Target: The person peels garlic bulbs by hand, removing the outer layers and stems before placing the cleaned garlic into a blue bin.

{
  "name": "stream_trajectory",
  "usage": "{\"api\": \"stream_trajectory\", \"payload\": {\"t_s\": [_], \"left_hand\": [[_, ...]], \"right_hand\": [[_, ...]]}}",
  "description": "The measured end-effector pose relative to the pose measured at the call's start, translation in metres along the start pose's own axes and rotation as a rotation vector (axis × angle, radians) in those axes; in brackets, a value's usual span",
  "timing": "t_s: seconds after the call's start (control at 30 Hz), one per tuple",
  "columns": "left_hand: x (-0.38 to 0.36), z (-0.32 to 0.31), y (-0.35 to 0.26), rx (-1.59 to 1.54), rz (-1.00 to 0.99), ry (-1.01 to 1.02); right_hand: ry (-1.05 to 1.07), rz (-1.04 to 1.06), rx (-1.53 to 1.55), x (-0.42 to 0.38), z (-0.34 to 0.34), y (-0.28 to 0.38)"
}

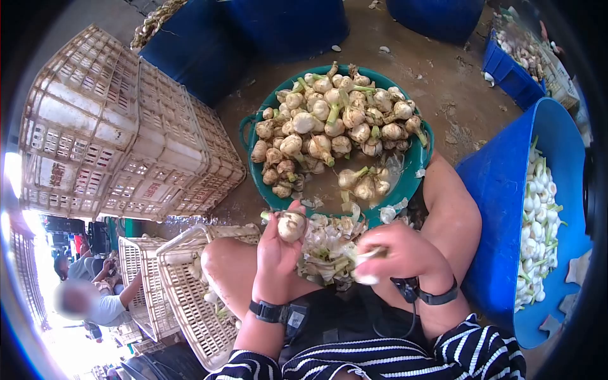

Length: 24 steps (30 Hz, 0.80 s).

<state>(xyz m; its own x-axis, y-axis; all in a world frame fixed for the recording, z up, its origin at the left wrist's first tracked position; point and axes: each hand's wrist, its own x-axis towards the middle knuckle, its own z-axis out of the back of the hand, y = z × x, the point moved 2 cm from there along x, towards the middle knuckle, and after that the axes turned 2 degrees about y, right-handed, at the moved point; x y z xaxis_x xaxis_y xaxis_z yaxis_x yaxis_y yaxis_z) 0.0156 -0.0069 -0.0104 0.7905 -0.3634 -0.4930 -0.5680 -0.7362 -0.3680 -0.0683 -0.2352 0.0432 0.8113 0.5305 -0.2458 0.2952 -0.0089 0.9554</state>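
Observation:
My left hand holds a garlic bulb with a short green stem, its fingers curled around the bulb. My right hand is closed, slightly blurred, to the right of that bulb and apart from it. Something pale with a brown edge shows at its fingers, but I cannot make out what it is. Between and below my hands lies a heap of stripped garlic skins. Just ahead stands a green tub with many soiled garlic bulbs piled in it, and a few more near its front rim.
A blue bin on my right holds peeled white garlic. Stacked white crates rise at the left, with an open white crate beside my knee. Blue tubs stand behind on wet floor. Another person sits at far left.

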Motion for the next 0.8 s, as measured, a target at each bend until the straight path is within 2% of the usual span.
{"api": "stream_trajectory", "payload": {"t_s": [0.07, 0.1, 0.17, 0.2, 0.27, 0.3, 0.33, 0.37, 0.4, 0.43, 0.5, 0.53, 0.57, 0.6, 0.63, 0.67, 0.7, 0.73, 0.77, 0.8], "left_hand": [[-0.009, -0.014, 0.010, 0.144, 0.033, 0.068], [-0.015, -0.028, -0.011, 0.228, 0.000, 0.075], [-0.020, -0.036, 0.012, 0.282, -0.020, 0.112], [-0.022, -0.036, 0.023, 0.360, -0.034, 0.125], [-0.021, -0.029, 0.028, 0.375, -0.012, 0.047], [-0.019, -0.028, 0.029, 0.379, 0.007, 0.002], [-0.020, -0.025, 0.027, 0.383, 0.007, -0.001], [-0.020, -0.025, 0.030, 0.175, 0.170, 0.102], [-0.020, -0.026, 0.032, -0.038, 0.325, 0.204], [-0.018, -0.028, 0.031, -0.041, 0.317, 0.203], [-0.009, -0.028, 0.029, 0.041, 0.245, -0.119], [-0.006, -0.027, 0.019, -0.093, 0.279, -0.278], [-0.008, -0.030, 0.011, -0.191, 0.284, -0.322], [-0.010, -0.032, 0.005, -0.177, 0.255, -0.290], [-0.012, -0.032, -0.001, -0.163, 0.226, -0.260], [-0.016, -0.026, -0.009, -0.161, 0.223, -0.263], [-0.022, -0.017, -0.019, -0.081, 0.175, -0.148], [-0.028, -0.008, -0.031, 0.004, 0.134, -0.032], [-0.035, 0.005, -0.049, 0.194, -0.078, -0.185], [-0.053, -0.012, -0.061, 0.321, -0.329, -0.338]], "right_hand": [[-0.309, 0.031, -0.810, 0.013, -0.015, 0.020], [-0.340, 0.109, -0.769, 0.040, -0.026, 0.020], [-0.602, 0.304, -0.052, 0.058, -0.021, 0.000], [-0.608, 0.288, -0.062, 0.063, -0.023, -0.009], [-0.655, 0.434, 0.051, 0.074, -0.026, -0.019], [-0.651, 0.433, 0.053, 0.072, -0.029, -0.018], [-0.738, 0.557, -0.176, 0.065, -0.032, -0.013], [-0.817, 0.679, -0.413, 0.057, -0.036, -0.006], [-0.880, 0.760, -0.505, 0.048, -0.041, 0.006], [-0.883, 0.804, -0.579, 0.036, -0.044, 0.014], [-0.901, 0.878, -0.722, 0.011, -0.042, 0.022], [-1.017, 0.831, -0.787, -0.003, -0.037, 0.036], [-1.232, 0.791, -0.607, -0.010, -0.030, 0.027], [-1.276, 0.772, -0.117, -0.013, -0.021, 0.019], [-1.275, 0.723, 0.373, -0.012, -0.012, 0.011], [-1.143, 0.657, -0.079, -0.004, -0.003, 0.015], [-0.979, 0.574, -0.516, 0.006, 0.004, 0.018], [-0.603, 0.151, -0.693, 0.018, -0.002, 0.016], [-0.211, -0.210, -0.825, 0.032, -0.005, -0.006], [-0.044, -0.299, -1.023, 0.040, -0.012, -0.010]]}}
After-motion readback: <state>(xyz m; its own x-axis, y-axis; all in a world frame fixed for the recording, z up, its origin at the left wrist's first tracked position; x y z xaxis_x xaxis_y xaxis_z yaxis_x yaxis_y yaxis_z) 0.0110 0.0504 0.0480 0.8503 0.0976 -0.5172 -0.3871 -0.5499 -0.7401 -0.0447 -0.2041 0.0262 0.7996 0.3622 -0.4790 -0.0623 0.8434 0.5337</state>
